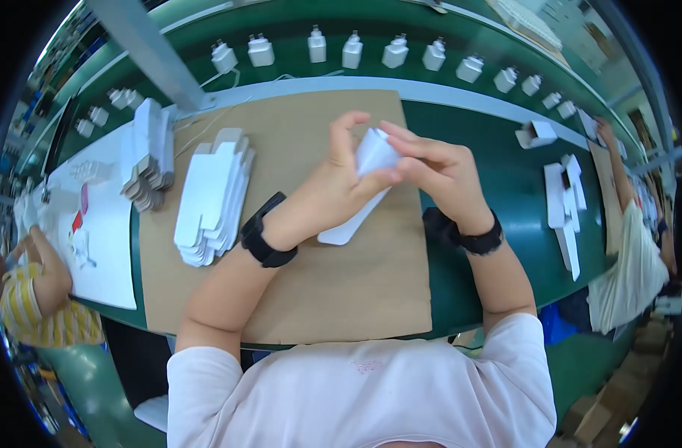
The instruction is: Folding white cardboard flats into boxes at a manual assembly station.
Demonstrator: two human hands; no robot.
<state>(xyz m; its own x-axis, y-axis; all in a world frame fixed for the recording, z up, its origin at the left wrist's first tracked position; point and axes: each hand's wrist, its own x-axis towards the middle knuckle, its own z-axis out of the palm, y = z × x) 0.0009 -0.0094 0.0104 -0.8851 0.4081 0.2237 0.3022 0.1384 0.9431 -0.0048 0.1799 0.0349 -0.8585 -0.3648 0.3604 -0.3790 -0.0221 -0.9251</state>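
Now clamping white folding carton [376, 155] between left hand [332, 183] and right hand [447, 172], angled lengthwise, leftward, toward cardboard sheet's [348, 299] near edge!

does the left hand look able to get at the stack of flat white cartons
Probably yes: the stack lies on the brown sheet to the left of the left hand, with nothing seen covering it. That hand is occupied with a white box, though, so it would likely need freeing first.
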